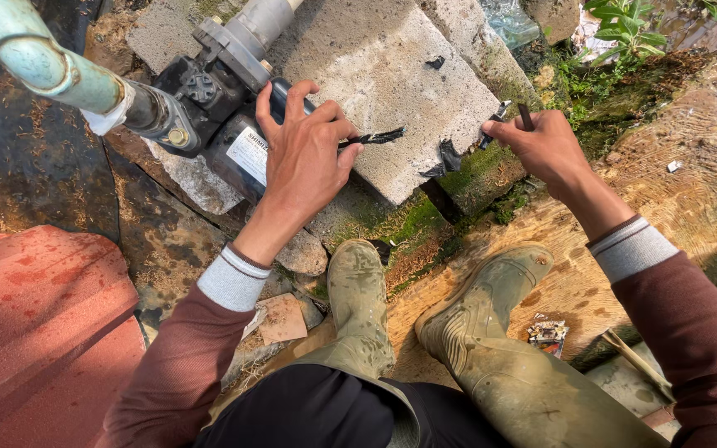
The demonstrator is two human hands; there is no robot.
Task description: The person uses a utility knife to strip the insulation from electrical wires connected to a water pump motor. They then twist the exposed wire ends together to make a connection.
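We look down on a wet, mossy stretch of ground (690, 158) beside a red sloped sheet (35, 323) at the lower left. A grey concrete block (392, 75) lies across the middle top, with scraps of black tape (450, 156) stuck along its near edge. To its left sits a black water pump (209, 108), joined on one side to a pale green pipe (35, 58) and on the other to a grey pipe (259, 21) that runs up out of the picture. A white label (249, 153) shows on the pump body. Below, two muddy green rubber boots (358, 299) stand on the wet ground, the toes pointing toward the block. Both arms wear maroon sleeves (184, 373) with grey cuffs. Our left hand (304, 158) rests against the pump body, its fingers (350, 145) pinched narrow on one end of a frayed black strip (375, 137) that lies out over the face of the block. Our right hand (545, 145) hovers near the block's right corner, well apart from the left, its fingers closed around a thin dark tool (524, 116) that stands up from the fist; we cannot tell what kind of tool it is. A small crumpled wrapper (548, 332) lies on the ground by the right boot.
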